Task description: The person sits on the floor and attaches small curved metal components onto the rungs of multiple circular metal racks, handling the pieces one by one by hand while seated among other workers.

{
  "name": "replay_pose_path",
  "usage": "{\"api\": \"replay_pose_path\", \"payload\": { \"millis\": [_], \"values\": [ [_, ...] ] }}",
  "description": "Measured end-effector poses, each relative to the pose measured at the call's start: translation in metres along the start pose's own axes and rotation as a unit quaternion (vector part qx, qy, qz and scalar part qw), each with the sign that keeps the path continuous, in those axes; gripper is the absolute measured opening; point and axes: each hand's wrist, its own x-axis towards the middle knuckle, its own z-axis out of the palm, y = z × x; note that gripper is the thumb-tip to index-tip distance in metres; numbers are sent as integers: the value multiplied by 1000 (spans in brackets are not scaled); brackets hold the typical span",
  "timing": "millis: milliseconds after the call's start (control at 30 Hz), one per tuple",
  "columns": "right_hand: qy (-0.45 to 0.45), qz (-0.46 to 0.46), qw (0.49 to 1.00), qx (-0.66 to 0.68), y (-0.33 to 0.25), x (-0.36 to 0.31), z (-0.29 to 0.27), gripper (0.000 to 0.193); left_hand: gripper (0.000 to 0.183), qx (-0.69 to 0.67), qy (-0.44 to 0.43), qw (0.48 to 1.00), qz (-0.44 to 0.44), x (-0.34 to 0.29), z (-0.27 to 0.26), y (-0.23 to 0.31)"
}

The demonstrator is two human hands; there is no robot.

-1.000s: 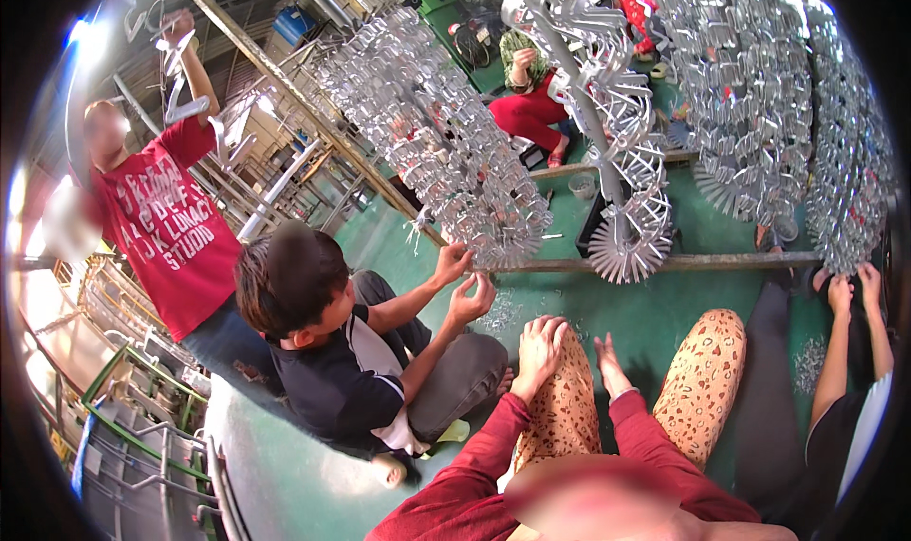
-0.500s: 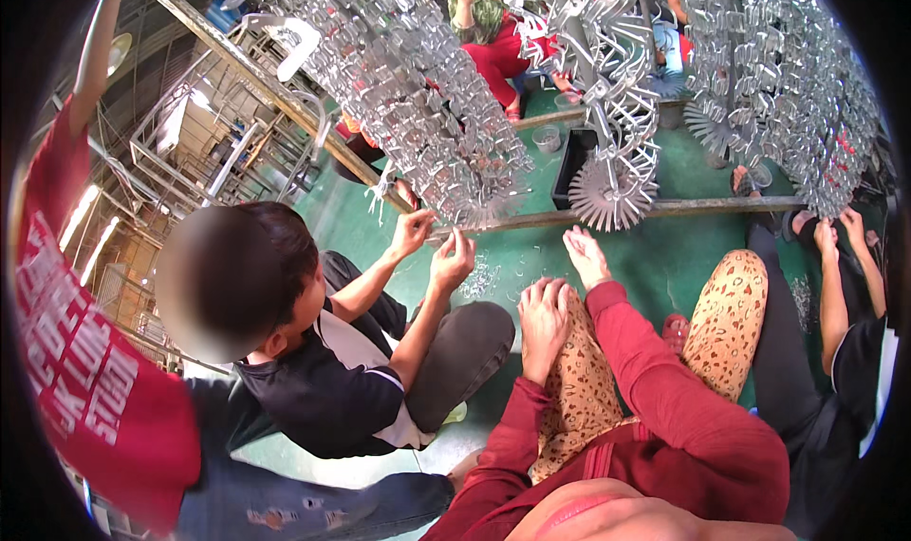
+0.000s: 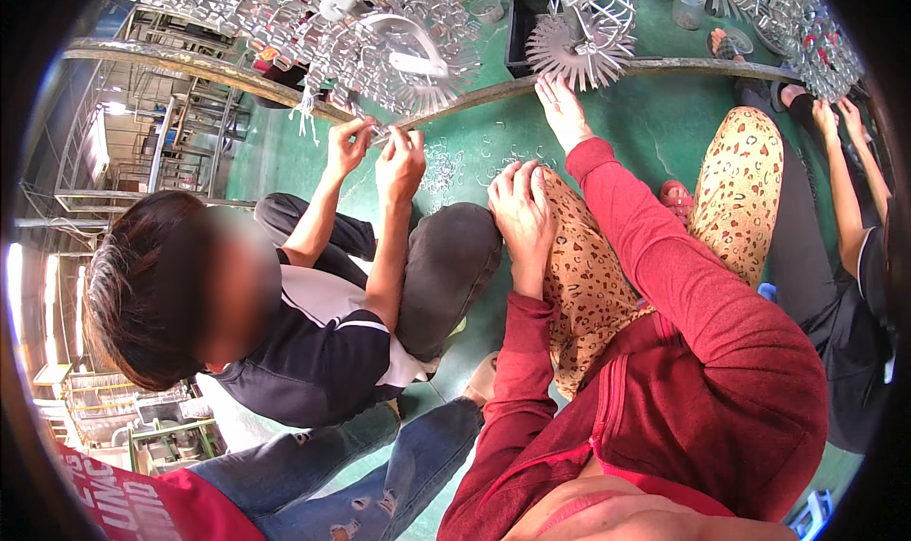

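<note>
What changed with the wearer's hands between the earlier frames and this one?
The right hand moved forward, away from the body, to the rail by the hanging metal pieces; contact is unclear. Nothing was visibly grasped or released. The left hand stayed on the left knee.

Head cam: left of a pair, wide fisheye, pitched down.
From here, it looks forward over left hand [image 3: 525, 220] and right hand [image 3: 566, 112] to the rail [image 3: 697, 65]; red sleeves [image 3: 676, 242] close below, rail bowed by lens.

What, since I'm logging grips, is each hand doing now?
Left hand: open, resting on the left knee.
Right hand: open, near the hanging metal pieces.
</note>
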Motion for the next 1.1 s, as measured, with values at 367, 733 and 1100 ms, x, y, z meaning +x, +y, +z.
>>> {"api": "replay_pose_path", "payload": {
  "millis": [367, 733, 1100],
  "values": [
    [-47, -10, 997, -66, -25, -5, -13, 35, 22, 31, -30, 999, 2, 5, 15, -1],
    [-128, 10, 991, -47, -48, 14, -57, 29, 22, 37, -42, 998, 25, 0, 34, -4],
    [-64, 26, 982, -174, -56, -16, -9, 22, 21, 74, -39, 996, -18, 2, 21, 1]
  ]
}}
